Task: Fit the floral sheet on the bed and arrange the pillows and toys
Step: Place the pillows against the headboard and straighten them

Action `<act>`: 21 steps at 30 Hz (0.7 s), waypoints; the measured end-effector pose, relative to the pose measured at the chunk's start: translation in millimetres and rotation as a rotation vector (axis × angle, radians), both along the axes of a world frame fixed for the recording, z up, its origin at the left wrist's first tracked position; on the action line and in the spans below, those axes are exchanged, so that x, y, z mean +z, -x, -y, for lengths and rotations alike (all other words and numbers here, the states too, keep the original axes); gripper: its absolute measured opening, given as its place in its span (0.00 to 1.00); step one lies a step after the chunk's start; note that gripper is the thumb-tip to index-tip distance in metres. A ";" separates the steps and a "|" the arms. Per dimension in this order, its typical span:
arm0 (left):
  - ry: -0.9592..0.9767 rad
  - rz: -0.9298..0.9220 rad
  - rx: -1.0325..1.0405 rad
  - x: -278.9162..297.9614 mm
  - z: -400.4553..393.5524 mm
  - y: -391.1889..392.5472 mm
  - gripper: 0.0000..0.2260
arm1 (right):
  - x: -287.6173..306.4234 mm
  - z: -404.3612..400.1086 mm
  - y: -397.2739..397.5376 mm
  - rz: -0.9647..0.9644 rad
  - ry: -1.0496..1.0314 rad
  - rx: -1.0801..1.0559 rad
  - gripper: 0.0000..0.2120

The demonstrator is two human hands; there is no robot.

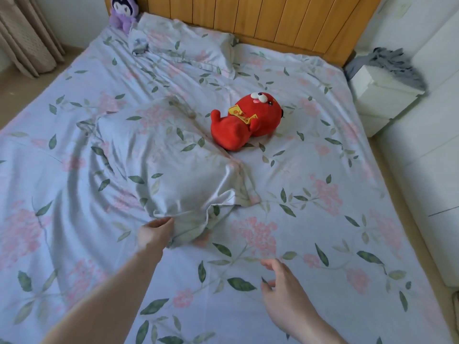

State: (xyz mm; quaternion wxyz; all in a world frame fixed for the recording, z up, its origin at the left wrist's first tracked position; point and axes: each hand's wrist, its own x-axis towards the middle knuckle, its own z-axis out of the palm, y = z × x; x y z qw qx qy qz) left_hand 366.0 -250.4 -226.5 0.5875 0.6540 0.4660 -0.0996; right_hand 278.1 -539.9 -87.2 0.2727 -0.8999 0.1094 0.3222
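Observation:
A pale blue floral sheet (pixel 310 244) covers the whole bed. A pillow in the same floral fabric (pixel 159 157) lies askew in the middle of the bed, and my left hand (pixel 155 234) grips its near edge. My right hand (pixel 283 291) hovers just above the sheet to the right, fingers relaxed and holding nothing. A second floral pillow (pixel 188 45) lies at the head of the bed. A red plush toy (pixel 244 120) lies on its side right of the middle pillow. A purple plush toy (pixel 124 12) sits in the far left corner by the headboard.
A wooden headboard (pixel 273 18) stands at the far end. A white nightstand (pixel 382 95) with a grey cloth (pixel 395 64) on it stands at the right, next to a white cabinet (pixel 427 170). Beige curtains (pixel 24 38) hang at the far left.

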 end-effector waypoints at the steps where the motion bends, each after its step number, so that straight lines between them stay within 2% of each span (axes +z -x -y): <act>1: 0.011 0.028 0.059 13.8 1.0 -3.1 0.07 | 5.0 1.2 0.5 -0.006 0.009 -0.013 0.18; 3: 0.035 0.078 0.051 49.3 0.7 -10.3 0.01 | 22.2 2.5 6.1 0.003 0.028 0.002 0.18; 4: 0.053 0.112 0.023 58.6 4.1 -11.8 0.02 | 22.5 4.6 11.3 0.008 0.038 0.024 0.19; 5: 0.072 0.188 0.004 101.1 2.8 -19.4 0.03 | 47.2 5.1 11.6 0.041 0.042 0.028 0.19; 8: 0.057 0.383 -0.121 171.3 0.8 -33.8 0.05 | 73.0 6.9 16.3 0.057 0.038 0.029 0.20; 12: 0.052 0.648 -0.228 337.0 5.3 -21.6 0.08 | 157.3 17.3 31.3 0.142 -0.068 -0.019 0.17; 14: 0.041 0.740 -0.293 415.9 19.2 1.4 0.13 | 201.1 19.2 37.9 0.120 -0.216 -0.196 0.18; 17: 0.045 0.857 -0.332 507.5 48.8 48.5 0.18 | 250.2 26.5 61.1 0.004 -0.615 -0.609 0.23; 19: 0.044 0.911 -0.326 559.4 72.7 104.0 0.19 | 281.1 42.7 99.5 -0.060 -0.801 -0.748 0.31; 21: 0.090 0.943 -0.307 589.4 91.3 147.7 0.19 | 293.3 55.5 131.4 -0.129 -0.896 -0.862 0.39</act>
